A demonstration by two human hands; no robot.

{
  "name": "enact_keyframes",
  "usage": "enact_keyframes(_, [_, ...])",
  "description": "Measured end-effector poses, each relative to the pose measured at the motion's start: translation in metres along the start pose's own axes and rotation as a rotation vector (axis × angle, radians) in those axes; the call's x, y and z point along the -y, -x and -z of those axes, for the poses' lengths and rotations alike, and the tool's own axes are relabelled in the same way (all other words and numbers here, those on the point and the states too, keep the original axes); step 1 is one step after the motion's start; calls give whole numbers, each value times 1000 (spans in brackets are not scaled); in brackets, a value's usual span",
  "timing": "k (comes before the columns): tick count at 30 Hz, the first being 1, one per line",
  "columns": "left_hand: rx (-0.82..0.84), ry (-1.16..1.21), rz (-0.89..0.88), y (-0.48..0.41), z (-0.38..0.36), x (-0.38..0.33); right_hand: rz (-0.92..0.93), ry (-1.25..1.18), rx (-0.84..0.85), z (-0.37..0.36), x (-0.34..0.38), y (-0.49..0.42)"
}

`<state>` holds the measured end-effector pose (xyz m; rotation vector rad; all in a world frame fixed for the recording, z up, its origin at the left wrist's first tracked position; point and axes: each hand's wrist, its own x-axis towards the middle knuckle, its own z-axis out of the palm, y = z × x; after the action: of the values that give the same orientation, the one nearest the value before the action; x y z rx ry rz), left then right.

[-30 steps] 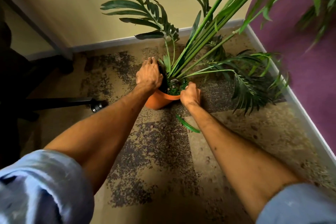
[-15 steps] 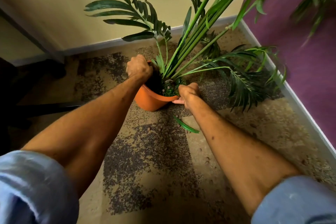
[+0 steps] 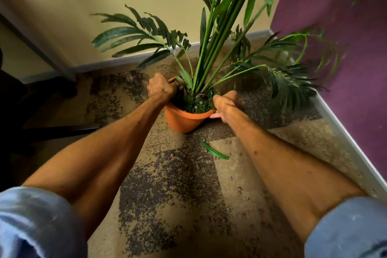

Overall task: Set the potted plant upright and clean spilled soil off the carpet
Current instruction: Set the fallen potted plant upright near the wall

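Note:
An orange plastic pot stands near-upright on the carpet in the room's corner, with tall green palm stems rising from it and fronds spreading to both sides. My left hand grips the pot's far-left rim. My right hand grips the rim on the right, fingers curled under its edge. Dark spilled soil lies scattered over the beige carpet in front of the pot and in patches behind it. A loose green leaf lies on the carpet just before the pot.
A yellow wall with grey skirting runs behind; a purple wall with white skirting closes the right side. A dark chair base and a desk leg stand at left. Small clay pebbles dot the carpet.
Both hands have tipped the pot from a strong rightward lean to near-upright. The stems have swung up toward vertical and the fronds still blur with motion.

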<state>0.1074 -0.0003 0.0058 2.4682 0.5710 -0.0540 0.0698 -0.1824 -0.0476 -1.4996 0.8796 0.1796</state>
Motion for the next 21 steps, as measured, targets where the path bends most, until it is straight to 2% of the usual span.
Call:
enact_keyframes(5, [13,127,30,10,-26,-15,95,50,-165,30,18,-16])
enact_keyframes(8, [43,195,41,16,-48,-23,176,231,-237,55,26,-26])
enact_keyframes(12, [49,267,80,29,-80,-32,223,402,-268,83,32,-45])
enact_keyframes(16, [69,306,101,35,-105,-38,243,438,-306,99,36,-60])
enact_keyframes(21, [66,313,72,31,-115,-43,216,415,-223,102,35,-77])
